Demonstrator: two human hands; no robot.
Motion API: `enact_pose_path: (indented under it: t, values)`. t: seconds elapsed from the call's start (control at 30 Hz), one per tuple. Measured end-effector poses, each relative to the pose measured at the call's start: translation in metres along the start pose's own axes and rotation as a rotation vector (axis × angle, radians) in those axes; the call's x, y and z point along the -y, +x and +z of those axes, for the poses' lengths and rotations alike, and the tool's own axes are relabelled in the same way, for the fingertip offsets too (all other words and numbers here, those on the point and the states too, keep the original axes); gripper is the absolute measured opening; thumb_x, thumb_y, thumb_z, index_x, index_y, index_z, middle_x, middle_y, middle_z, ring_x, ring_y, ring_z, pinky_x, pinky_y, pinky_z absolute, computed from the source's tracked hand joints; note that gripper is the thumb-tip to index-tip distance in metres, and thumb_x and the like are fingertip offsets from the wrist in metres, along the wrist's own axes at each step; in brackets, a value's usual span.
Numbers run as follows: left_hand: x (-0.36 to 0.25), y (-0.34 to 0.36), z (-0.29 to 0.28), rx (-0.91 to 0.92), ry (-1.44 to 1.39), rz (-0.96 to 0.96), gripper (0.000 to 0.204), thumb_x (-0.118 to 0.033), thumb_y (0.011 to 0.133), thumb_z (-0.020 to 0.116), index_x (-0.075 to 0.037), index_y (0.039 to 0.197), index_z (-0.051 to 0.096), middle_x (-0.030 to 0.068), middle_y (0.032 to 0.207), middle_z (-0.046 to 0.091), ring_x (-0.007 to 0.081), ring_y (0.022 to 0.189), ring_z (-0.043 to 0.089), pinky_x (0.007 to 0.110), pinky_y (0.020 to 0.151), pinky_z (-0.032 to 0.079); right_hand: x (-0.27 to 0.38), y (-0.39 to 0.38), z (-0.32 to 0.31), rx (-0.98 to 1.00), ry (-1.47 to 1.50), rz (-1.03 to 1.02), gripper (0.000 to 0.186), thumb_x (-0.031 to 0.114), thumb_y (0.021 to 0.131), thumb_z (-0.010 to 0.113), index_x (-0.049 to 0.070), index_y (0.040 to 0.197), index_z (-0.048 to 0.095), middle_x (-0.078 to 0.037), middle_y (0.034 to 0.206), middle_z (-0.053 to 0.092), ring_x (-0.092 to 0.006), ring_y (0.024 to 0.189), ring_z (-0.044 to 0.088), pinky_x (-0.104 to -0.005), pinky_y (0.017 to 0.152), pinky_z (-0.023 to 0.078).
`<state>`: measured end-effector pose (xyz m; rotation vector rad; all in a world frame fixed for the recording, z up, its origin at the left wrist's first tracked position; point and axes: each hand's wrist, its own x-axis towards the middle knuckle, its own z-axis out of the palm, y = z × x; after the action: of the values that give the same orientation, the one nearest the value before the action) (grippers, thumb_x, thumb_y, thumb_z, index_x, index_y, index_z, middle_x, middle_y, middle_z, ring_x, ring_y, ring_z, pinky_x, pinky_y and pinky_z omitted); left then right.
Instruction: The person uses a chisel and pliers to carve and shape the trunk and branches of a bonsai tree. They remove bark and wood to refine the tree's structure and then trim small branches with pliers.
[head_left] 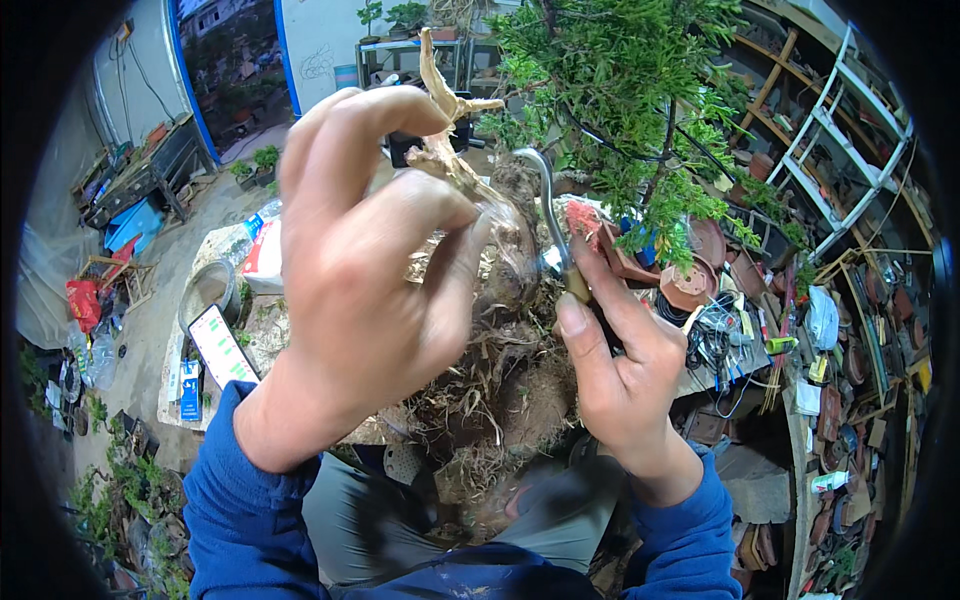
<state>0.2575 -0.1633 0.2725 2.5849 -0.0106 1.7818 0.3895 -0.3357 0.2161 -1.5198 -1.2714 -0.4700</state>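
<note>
A bonsai tree with green needle foliage (620,75) stands in front of me, its pale stripped deadwood branch (437,80) rising at the upper middle. My left hand (365,250) is raised beside the peeled trunk, thumb and forefinger pressed together; whatever is between them is hidden and slightly blurred. In my right hand (625,375) is a hooked metal tool (547,195) with a wooden handle, gripped between thumb and fingers. Its curved end lies close to the trunk; I cannot tell whether it touches. Torn fibres and shavings (470,385) lie around the trunk base between my legs.
On the worktable at left are a phone (222,345), a grey bucket (208,285) and a blue packet (190,390). Clay pots (688,285) and tangled cables (715,325) crowd the right side. A white ladder (830,130) leans behind, near cluttered shelves.
</note>
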Motion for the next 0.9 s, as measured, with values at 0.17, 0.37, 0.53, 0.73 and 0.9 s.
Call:
enact_pose_path:
  t: [0.17,0.37,0.53,0.73,0.9]
  values:
    - [0.039,0.002,-0.009,-0.165,-0.584,-0.704,0.026,-0.023,0.092,0.078,0.003,0.094,0.076,0.0145,0.113,0.074,0.0213,0.104,0.068,0.031,0.09,0.053,-0.015,0.019,0.015,-0.007,-0.081,-0.139,0.038,0.005,0.093,0.072,-0.001,0.131,0.07,-0.02,0.086,0.073,-0.0271,0.069,0.071,-0.0343,0.066,0.054]
    - [0.073,0.029,0.015,0.175,-1.176,-0.788,0.044,-0.03,0.096,0.075,0.006,0.123,0.07,0.0166,0.112,0.076,0.0192,0.102,0.072,0.032,0.087,0.058,-0.02,0.045,0.035,-0.043,-0.123,-0.257,0.038,0.004,0.095,0.074,0.001,0.133,0.071,-0.019,0.106,0.078,-0.0217,0.084,0.074,-0.0298,0.078,0.056]
    - [0.061,0.055,0.016,0.291,-1.197,-0.888,0.04,-0.035,0.1,0.071,0.003,0.111,0.071,0.008,0.092,0.069,0.0157,0.078,0.061,0.032,0.073,0.05,-0.025,0.052,0.038,-0.085,-0.197,-0.349,0.042,0.003,0.092,0.076,0.006,0.133,0.072,-0.016,0.095,0.077,-0.0194,0.07,0.067,-0.0288,0.066,0.052]
    - [0.051,0.069,0.009,0.299,-1.026,-1.037,0.038,-0.037,0.099,0.072,0.0,0.105,0.071,0.0109,0.089,0.071,0.0211,0.079,0.069,0.036,0.072,0.054,-0.031,0.054,0.041,-0.122,-0.153,-0.4,0.043,-0.001,0.091,0.075,0.002,0.134,0.071,-0.015,0.102,0.079,-0.0175,0.069,0.065,-0.0272,0.066,0.051]
    - [0.06,0.067,0.01,0.43,-1.106,-0.877,0.038,-0.038,0.102,0.068,0.0,0.098,0.071,0.0128,0.083,0.074,0.0215,0.071,0.071,0.035,0.068,0.055,-0.029,0.052,0.042,-0.114,-0.226,-0.413,0.043,-0.003,0.091,0.074,0.002,0.134,0.071,-0.015,0.094,0.076,-0.016,0.069,0.064,-0.0259,0.064,0.05]
